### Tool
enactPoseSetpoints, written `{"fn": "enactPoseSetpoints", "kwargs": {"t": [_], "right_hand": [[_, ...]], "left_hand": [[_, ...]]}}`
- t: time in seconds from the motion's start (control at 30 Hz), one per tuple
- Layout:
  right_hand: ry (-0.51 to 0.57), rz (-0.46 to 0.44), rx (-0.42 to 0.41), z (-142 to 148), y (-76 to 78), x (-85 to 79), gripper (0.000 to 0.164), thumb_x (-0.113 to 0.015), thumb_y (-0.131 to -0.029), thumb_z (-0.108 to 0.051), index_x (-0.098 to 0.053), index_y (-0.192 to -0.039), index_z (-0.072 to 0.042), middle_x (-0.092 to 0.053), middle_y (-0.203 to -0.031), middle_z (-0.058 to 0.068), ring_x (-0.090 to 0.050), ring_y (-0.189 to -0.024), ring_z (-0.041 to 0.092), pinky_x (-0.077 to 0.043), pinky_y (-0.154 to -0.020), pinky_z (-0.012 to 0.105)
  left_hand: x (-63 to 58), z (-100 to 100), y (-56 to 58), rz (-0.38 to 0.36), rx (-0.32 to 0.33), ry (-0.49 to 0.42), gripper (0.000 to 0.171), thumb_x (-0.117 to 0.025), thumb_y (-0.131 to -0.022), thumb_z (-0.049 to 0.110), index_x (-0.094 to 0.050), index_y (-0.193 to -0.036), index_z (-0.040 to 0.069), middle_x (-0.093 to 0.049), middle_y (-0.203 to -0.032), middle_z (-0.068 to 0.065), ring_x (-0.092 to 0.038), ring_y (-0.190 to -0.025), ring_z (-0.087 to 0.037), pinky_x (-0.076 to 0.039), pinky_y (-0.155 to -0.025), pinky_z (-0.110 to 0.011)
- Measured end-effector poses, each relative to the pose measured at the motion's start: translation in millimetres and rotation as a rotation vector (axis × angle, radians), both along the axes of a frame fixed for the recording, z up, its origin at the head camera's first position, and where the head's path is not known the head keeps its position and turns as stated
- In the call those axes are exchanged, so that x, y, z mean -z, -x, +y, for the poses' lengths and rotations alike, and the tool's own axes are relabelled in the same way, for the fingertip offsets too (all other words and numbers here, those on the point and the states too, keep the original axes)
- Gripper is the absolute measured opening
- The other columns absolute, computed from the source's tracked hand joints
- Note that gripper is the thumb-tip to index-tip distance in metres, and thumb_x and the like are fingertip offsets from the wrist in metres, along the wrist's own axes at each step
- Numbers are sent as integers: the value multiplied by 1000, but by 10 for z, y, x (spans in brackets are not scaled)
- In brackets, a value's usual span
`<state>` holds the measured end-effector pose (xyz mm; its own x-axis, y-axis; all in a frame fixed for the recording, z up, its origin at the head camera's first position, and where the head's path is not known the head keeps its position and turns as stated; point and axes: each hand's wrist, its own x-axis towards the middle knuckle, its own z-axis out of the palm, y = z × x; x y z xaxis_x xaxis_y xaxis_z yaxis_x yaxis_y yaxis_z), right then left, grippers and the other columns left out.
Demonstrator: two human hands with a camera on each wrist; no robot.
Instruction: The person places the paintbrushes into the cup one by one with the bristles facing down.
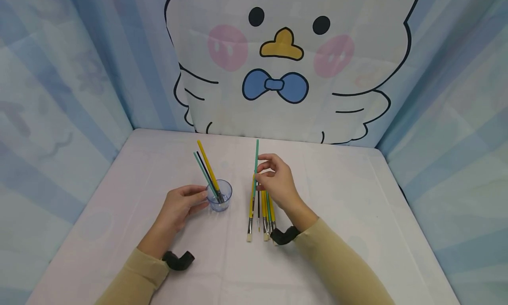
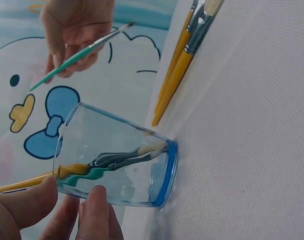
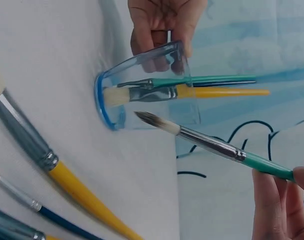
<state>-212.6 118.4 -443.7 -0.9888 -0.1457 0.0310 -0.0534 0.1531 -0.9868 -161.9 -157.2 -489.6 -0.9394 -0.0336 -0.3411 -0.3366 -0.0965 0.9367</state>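
My left hand (image 1: pixel 183 204) grips the side of a clear bluish plastic cup (image 1: pixel 225 191) that stands on the table. In the cup lean a yellow-handled brush (image 1: pixel 207 163), a green-handled one and a dark-handled one, bristles down. Between thumb and fingers, my right hand (image 1: pixel 278 181) pinches a green-handled paintbrush (image 1: pixel 256 154), raised above the table to the right of the cup. Its dark-tipped bristles (image 3: pixel 149 118) point down toward the cup in the right wrist view. Below this hand lie several loose paintbrushes (image 1: pixel 264 208), yellow, green and dark-handled, bristles toward me.
A white cloth covers the table (image 1: pixel 337 261). Behind it hangs a curtain (image 1: pixel 222 111) printed with a white cartoon bird, and blue striped curtains (image 1: pixel 51 133) close in both sides. Each wrist wears a black strap piece (image 1: pixel 178 261).
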Motion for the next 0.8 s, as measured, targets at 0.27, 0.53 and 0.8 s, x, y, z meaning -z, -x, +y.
{"fn": "enactPoseSetpoints", "kwargs": {"t": [0.27,0.53,0.8], "right_hand": [[166,152,-8,-242,37,-173,49,-68,-95,10,-61,-140,-9,-63,-104,8,-69,-80,22,-72,-70,37],[194,232,-11,-457,134,-166,48,-67,-98,9,-59,-141,-10,-61,-107,6,-68,-88,17,-72,-75,36],[147,234,-50,-596,211,-23,48,-66,-98,10,-58,-141,-9,-59,-111,12,-67,-87,16,-72,-77,39]], "left_hand": [[-5,-5,2,0,6,-4,41,-74,-101,6,-64,-138,-10,-69,-118,-9,-73,-98,-11,-68,-92,-26],[5,-4,14,5,8,3,41,-74,-101,6,-64,-138,-10,-69,-117,-9,-73,-98,-11,-68,-91,-26],[11,0,17,0,5,12,40,-73,-102,5,-65,-138,-10,-68,-121,-11,-73,-100,-13,-68,-91,-26]]}}
